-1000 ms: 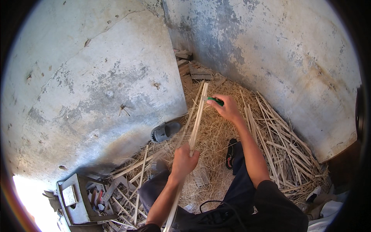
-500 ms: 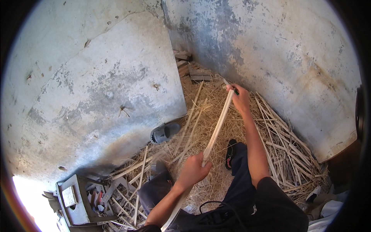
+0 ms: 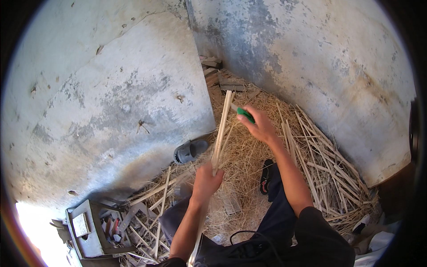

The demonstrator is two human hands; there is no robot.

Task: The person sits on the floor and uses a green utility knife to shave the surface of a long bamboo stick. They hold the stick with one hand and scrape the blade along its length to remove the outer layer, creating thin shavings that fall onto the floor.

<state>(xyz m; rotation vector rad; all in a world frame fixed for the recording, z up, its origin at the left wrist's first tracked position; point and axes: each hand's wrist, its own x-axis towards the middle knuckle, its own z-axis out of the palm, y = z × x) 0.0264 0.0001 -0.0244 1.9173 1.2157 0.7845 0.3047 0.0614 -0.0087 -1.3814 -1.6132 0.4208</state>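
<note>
Gripped in a closed fist by the left hand point(image 3: 207, 180): one long, pale, flat strip of wood or bamboo point(image 3: 222, 122), held aslant, its far end raised ahead of the fist and its near end running back beside the left forearm to the lower edge. Held in the right hand point(image 3: 259, 125), fingers wrapped: one small green-handled knife point(image 3: 246, 115), its pale blade pointed at the strip's right edge near the far end; whether contact is made cannot be told.

Surroundings: tangled straw-coloured shavings point(image 3: 249, 173), spread underneath; pale split sticks point(image 3: 331, 164), heaped at right; one grey rubber clog-type shoe point(image 3: 189, 152), lying left of the strip.

Step in hand, as judged: shaving of the strip's edge. By the next move, a firm left hold, a shallow blade angle and an even stroke clear of the left fist would be called for.
</note>
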